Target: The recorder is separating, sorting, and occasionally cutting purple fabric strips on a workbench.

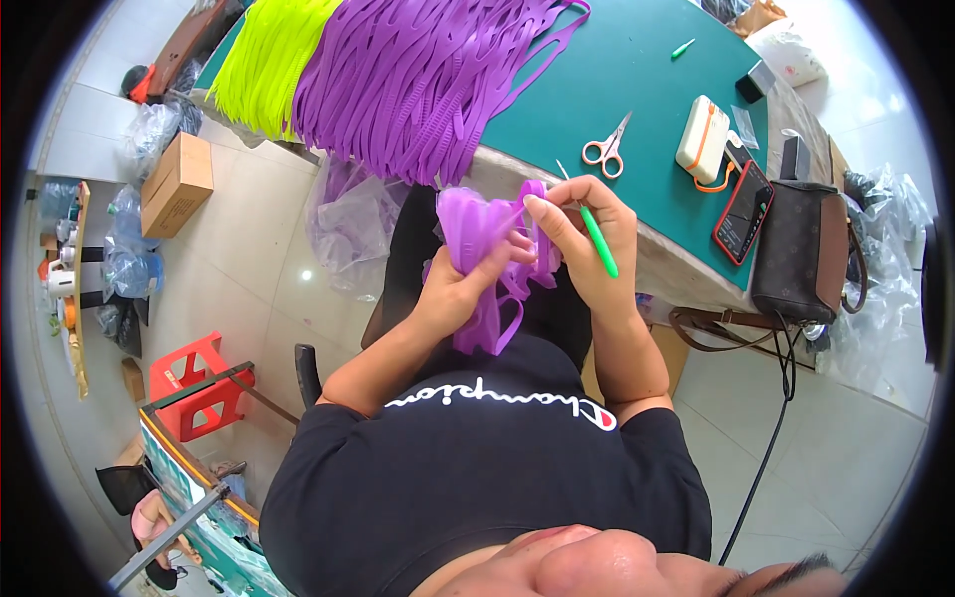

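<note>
My left hand [466, 289] grips a bunch of soft, translucent purple rubber straps [476, 227] in front of my torso, its fingers partly blurred. Close beside it, my right hand [600, 239] pinches a loop of the purple material between thumb and forefinger. Tucked in that same hand is a slim craft knife with a green handle [599, 242]; its thin metal tip points up and away from me. On the table ahead, a large pile of purple straps [398, 85] hangs over the near edge, with a pile of neon yellow straps [267, 75] to its left.
On the green table [597, 80] lie pink-handled scissors [605, 156], a small green tool [682, 49], a white case [702, 137] and a phone [743, 212]. A brown bag [804, 254] sits at its right edge. A red stool [204, 388] and cardboard box [177, 187] stand left.
</note>
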